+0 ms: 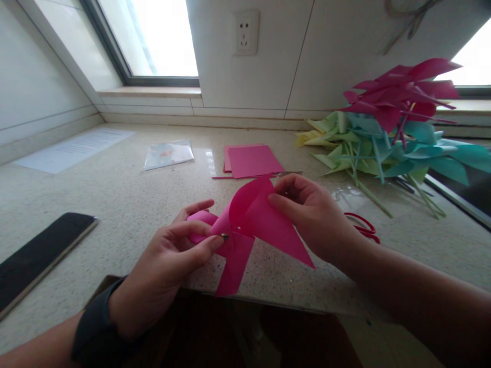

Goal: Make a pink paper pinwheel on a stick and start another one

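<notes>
the left hand [169,255] pinches the centre of a pink paper pinwheel [249,225], thumb and forefinger closed together on a small dark pin head [224,236] at the hub. the other fingers curl behind the paper, where a rolled pink blade pokes out past the knuckles. a dark band [95,327] wraps that wrist.

the right hand [310,214] sits just to the right of the hub and a little farther from the body, its fingertips closed on the upper edge of one curled blade, bending it over toward the pinned centre. one flat pointed blade runs down and to the right below this hand, and another hangs straight down from the hub over the counter edge.

the pinwheel is held just above the speckled stone counter [126,204], close to its near edge.

beyond the grip, straight ahead, lies a small stack of pink paper squares [251,160], with a clear plastic packet [169,153] to its left. behind the right wrist, partly hidden, are red scissor handles [362,225]. farther right and back sits a heap of finished pinwheels [391,128] in pink, yellow, green and teal on sticks. well to the left of the left hand lie a dark phone [38,255] and, farther back, a white printed sheet [72,148].
</notes>
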{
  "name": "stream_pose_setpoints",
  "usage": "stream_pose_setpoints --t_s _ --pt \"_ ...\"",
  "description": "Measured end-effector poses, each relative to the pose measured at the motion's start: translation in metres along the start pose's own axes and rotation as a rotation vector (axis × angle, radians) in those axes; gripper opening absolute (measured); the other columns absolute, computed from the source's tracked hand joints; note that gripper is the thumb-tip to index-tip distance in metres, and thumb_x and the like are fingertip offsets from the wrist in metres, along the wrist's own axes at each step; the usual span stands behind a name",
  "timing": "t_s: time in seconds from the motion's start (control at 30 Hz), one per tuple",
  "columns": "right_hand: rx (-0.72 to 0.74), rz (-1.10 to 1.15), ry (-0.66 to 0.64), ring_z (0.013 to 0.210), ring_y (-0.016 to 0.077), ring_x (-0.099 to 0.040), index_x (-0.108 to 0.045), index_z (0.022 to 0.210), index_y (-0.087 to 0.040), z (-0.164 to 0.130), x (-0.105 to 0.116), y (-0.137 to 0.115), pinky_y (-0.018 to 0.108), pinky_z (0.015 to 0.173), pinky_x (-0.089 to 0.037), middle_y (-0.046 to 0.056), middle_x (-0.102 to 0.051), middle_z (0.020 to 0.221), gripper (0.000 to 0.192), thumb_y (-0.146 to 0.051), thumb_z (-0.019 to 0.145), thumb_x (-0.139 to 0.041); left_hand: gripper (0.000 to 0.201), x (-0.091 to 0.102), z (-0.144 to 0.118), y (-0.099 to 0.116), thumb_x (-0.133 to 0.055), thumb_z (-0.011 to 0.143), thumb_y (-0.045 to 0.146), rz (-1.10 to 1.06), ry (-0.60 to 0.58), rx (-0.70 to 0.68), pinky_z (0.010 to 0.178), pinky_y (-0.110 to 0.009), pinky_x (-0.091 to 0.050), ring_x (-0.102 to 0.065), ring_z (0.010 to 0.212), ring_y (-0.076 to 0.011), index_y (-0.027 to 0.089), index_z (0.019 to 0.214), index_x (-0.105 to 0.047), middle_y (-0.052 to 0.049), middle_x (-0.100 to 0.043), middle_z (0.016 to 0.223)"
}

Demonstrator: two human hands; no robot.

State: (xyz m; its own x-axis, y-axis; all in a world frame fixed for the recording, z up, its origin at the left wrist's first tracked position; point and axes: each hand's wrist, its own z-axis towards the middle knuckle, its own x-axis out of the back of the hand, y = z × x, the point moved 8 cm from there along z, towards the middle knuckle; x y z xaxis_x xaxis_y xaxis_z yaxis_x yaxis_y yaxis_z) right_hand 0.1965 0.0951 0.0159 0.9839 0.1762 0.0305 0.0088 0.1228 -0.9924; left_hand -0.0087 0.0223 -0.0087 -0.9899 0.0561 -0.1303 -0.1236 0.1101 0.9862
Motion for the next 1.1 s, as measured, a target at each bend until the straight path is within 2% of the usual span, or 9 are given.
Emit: stream_pose_setpoints --t_s 0.2,0.33,0.47,0.63,0.73,0.83,1.0,1.1 --pt "-0.075 0.056 -0.016 0.048 0.0089 -0.045 -0.054 0.079 -0.023 -0.003 -0.003 0.006 0.022 0.040 -0.034 -0.005 -0.055 0.066 0.017 -0.027 0.079 -0.070 0.015 0.001 0.002 0.000 -0.080 0.080 0.032 -0.002 0.021 0.019 0.104 -0.049 -0.049 -0.042 0.140 -0.0377 0.021 0.071 -0.075 -0.002 -0.052 0.149" --pt "-0.087 0.121 -0.030 0.048 0.0091 -0.045 -0.052 0.080 -0.024 -0.004 -0.006 0.009 0.022 0.040 -0.034 -0.006 -0.055 0.066 0.018 -0.027 0.079 -0.069 0.015 0.003 0.004 -0.003 -0.077 0.083 0.033 -0.022 0.015 0.028 0.114 -0.055 -0.038 -0.039 0.143 -0.0378 0.022 0.074 -0.077 -0.004 -0.059 0.143" --pt "-0.053 0.120 -0.065 0.053 0.0099 -0.049 -0.052 0.082 -0.024 -0.005 -0.011 0.008 0.023 0.045 -0.039 -0.004 -0.056 0.071 0.016 -0.025 0.082 -0.068 0.012 0.004 0.004 -0.004 -0.075 0.086 0.034 -0.044 0.009 0.038 0.118 -0.056 -0.032 -0.036 0.145 -0.0373 0.023 0.081 -0.079 -0.004 -0.059 0.144" --pt "0.157 -0.033 -0.173 0.066 0.0121 -0.054 -0.053 0.086 -0.024 -0.014 -0.019 -0.010 0.024 0.053 -0.044 0.001 -0.062 0.090 0.010 -0.023 0.087 -0.063 0.014 0.003 0.003 -0.001 -0.076 0.085 0.034 0.007 0.005 0.017 0.118 -0.056 -0.031 -0.037 0.144 -0.0365 0.023 0.076 -0.078 -0.005 -0.061 0.139" --pt "0.349 -0.166 -0.252 0.082 0.0151 -0.058 -0.054 0.090 -0.024 -0.024 -0.023 -0.027 0.029 0.068 -0.050 0.004 -0.060 0.102 0.008 -0.019 0.090 -0.061 0.014 0.004 0.003 0.001 -0.079 0.082 0.034 0.021 0.008 -0.006 0.117 -0.056 -0.032 -0.043 0.140 -0.0361 0.023 0.073 -0.077 -0.004 -0.062 0.137" --pt "0.496 -0.329 -0.288 0.097 0.0194 -0.059 -0.055 0.090 -0.025 -0.032 -0.025 -0.040 0.034 0.078 -0.052 0.005 -0.060 0.105 0.009 -0.017 0.091 -0.060 0.012 0.003 0.004 0.002 -0.079 0.082 0.032 0.033 -0.001 -0.020 0.118 -0.056 -0.031 -0.044 0.139 -0.0351 0.023 0.074 -0.077 -0.004 -0.064 0.133" --pt "0.643 -0.485 -0.283 0.092 0.0196 -0.061 -0.056 0.091 -0.026 -0.035 -0.027 -0.051 0.035 0.075 -0.053 0.004 -0.062 0.103 0.016 -0.011 0.089 -0.059 0.014 0.002 0.004 0.004 -0.079 0.082 0.030 0.033 -0.008 -0.030 0.120 -0.055 -0.028 -0.041 0.142 -0.0342 0.023 0.071 -0.075 -0.003 -0.063 0.135" --pt "0.645 -0.530 -0.292 0.090 0.0201 -0.062 -0.058 0.100 -0.027 -0.035 -0.027 -0.049 0.035 0.072 -0.053 0.005 -0.063 0.104 0.023 -0.009 0.087 -0.060 0.015 0.002 0.005 0.004 -0.079 0.082 0.031 0.050 -0.008 -0.032 0.122 -0.055 -0.025 -0.040 0.143 -0.0335 0.023 0.070 -0.075 -0.002 -0.062 0.138"
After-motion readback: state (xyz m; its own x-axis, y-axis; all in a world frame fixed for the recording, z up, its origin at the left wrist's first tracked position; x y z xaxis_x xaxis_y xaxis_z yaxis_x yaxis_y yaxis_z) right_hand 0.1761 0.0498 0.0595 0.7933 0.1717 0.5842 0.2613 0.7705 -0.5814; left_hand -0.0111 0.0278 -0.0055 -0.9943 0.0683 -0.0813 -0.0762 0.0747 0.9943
